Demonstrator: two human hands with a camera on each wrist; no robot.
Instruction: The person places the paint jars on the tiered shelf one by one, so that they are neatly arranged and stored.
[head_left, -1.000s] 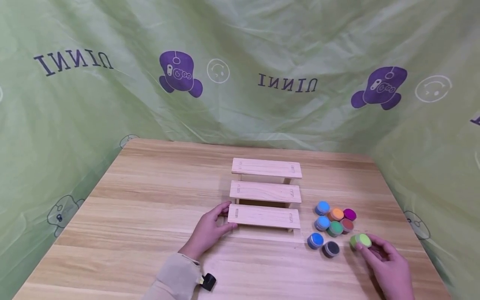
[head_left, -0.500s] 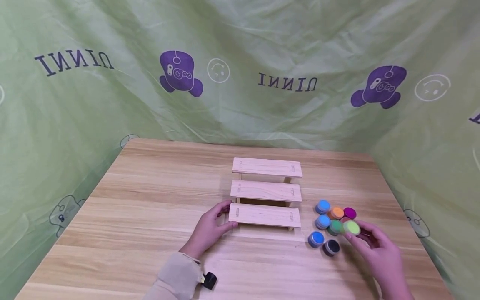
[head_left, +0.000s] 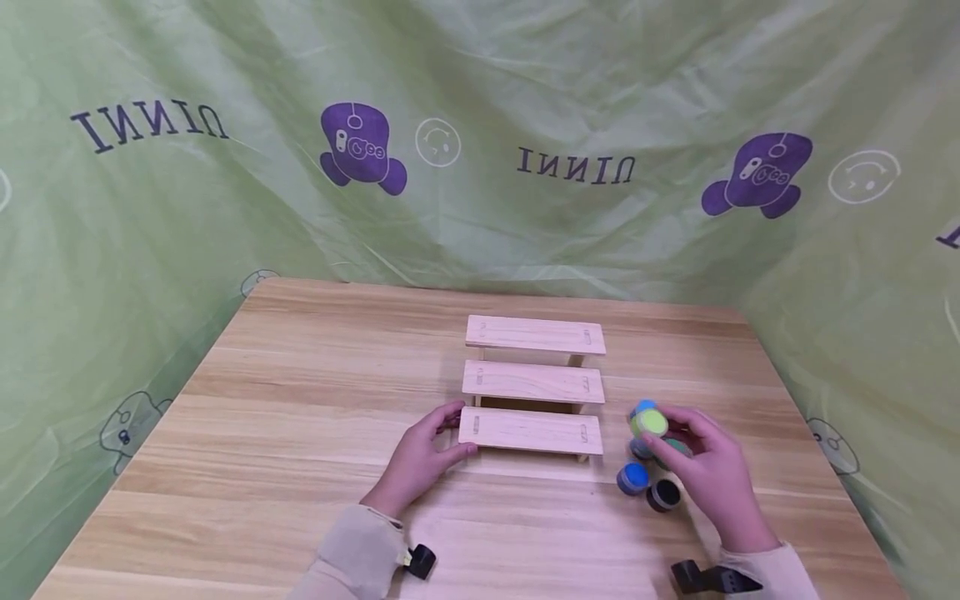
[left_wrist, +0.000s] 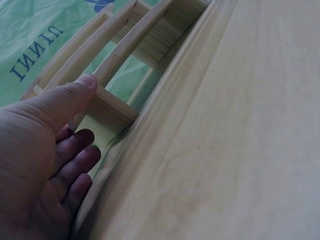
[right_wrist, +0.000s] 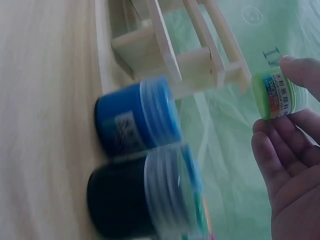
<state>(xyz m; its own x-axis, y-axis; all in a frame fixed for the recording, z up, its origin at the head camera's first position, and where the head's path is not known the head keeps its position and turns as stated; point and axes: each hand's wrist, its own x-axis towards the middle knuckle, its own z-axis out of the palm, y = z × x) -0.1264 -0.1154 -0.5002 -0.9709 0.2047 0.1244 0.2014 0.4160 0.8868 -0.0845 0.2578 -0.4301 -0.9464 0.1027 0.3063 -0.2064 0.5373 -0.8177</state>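
Observation:
A three-tier wooden display shelf stands on the table. My left hand grips the left end of its lowest tier; in the left wrist view the thumb lies on the board's end and the fingers curl below. My right hand pinches a light green paint jar between thumb and fingers, held up over the cluster of jars just right of the shelf. Below it a blue paint jar and a black paint jar stand on the table. The hand and held jar cover most of the other jars.
Parts of a light blue jar and a dark green jar show around the right hand. A green printed curtain hangs behind and beside the wooden table. Small black cameras sit at both wrists.
My right hand has carried the light green jar up and leftward from the jars' right side to above them, nearer the shelf. The left hand stays at the shelf's end.

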